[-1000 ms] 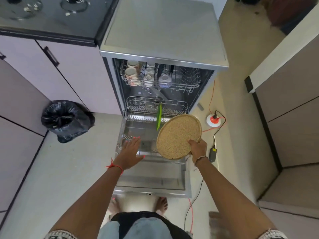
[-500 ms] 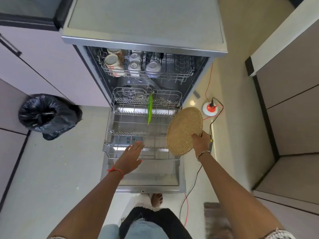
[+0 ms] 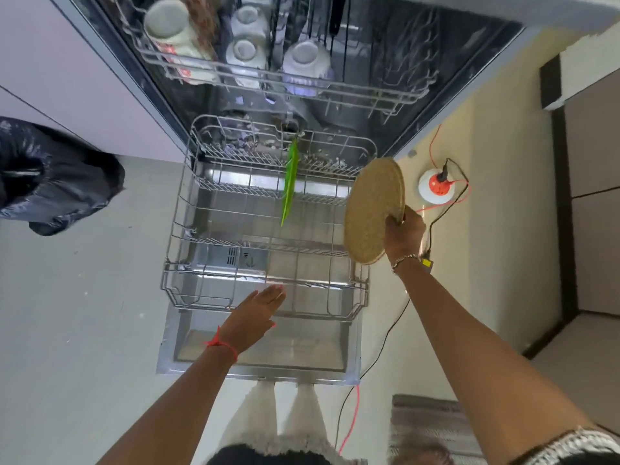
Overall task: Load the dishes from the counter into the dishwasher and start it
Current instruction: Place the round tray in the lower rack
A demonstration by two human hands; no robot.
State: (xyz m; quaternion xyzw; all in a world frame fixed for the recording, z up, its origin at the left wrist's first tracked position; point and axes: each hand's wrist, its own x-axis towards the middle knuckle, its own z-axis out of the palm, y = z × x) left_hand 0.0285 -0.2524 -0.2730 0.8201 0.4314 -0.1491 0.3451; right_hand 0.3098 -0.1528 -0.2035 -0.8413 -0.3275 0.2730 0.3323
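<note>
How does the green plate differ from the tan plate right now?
Colour: the green plate is bright green; the tan plate is speckled tan. Place: the green plate stands in the lower rack; the tan plate is held by the right hand at the rack's right edge. View: the green plate shows only its thin edge; the tan plate shows its round face. Shared: both are roughly on edge.

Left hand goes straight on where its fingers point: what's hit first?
Probably the front rail of the lower rack; the left hand is flat, pointing right at it. Height is unclear, so it could pass over.
</note>
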